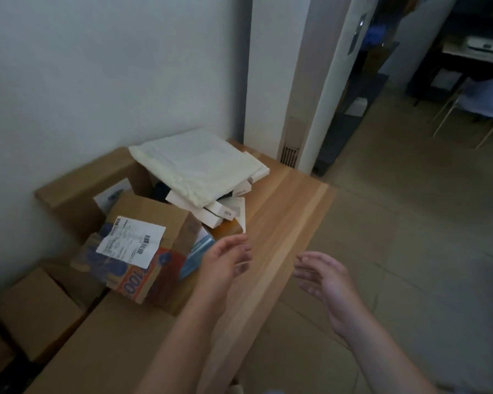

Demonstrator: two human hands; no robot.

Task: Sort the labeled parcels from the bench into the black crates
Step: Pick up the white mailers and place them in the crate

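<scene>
A heap of parcels lies on the wooden bench (285, 211) against the wall. Nearest me is a brown and orange carton (137, 257) with a white shipping label (131, 240) on top. Behind it a white poly mailer (194, 163) lies over several slim white boxes (217, 209). A light blue parcel (197, 254) sticks out beside the carton. My left hand (225, 263) hovers just right of the blue parcel, fingers relaxed, holding nothing. My right hand (325, 277) hangs past the bench's right edge, fingers spread and empty. No black crate is in view.
Plain cardboard boxes (40, 308) sit at the lower left and a large flat one (103, 351) lies in front of the heap. A white pillar (325, 95) stands behind the bench. Tiled floor (410, 251) lies to the right, with a chair (481, 106) and a dark shelf unit farther back.
</scene>
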